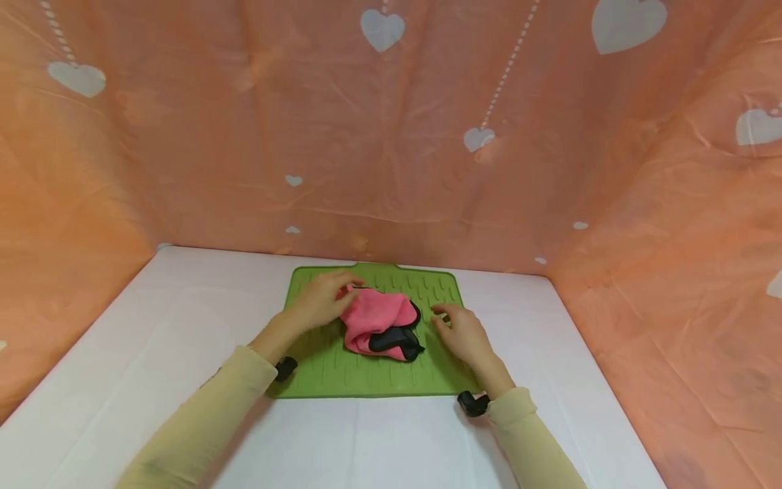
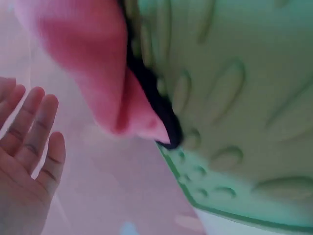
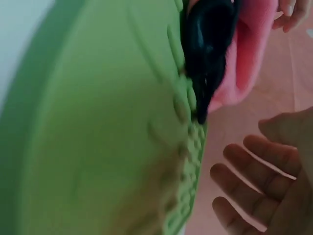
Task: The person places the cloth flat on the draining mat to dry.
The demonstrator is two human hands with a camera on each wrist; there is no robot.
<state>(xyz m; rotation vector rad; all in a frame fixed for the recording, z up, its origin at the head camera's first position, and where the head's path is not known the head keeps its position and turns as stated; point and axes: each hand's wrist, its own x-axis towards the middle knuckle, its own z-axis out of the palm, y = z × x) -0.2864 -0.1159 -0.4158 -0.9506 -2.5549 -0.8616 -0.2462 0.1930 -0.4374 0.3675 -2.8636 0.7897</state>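
Observation:
A crumpled pink cloth item (image 1: 374,311) with black trim and a shiny black part (image 1: 394,338) lies bunched on a green ribbed mat (image 1: 366,380). My left hand (image 1: 322,299) is at its upper left side, fingers loosely extended; the left wrist view shows a gap between that hand (image 2: 32,147) and the pink fabric (image 2: 93,63). To the right of the bundle my right hand (image 1: 466,333) hovers over the mat, apart from it. In the right wrist view its fingers (image 3: 249,176) are spread and relaxed, holding nothing.
The mat lies on a white-covered table (image 1: 146,339). An orange curtain (image 1: 379,136) with white hearts hangs behind and on both sides. Small black devices (image 1: 473,404) are worn at both wrists.

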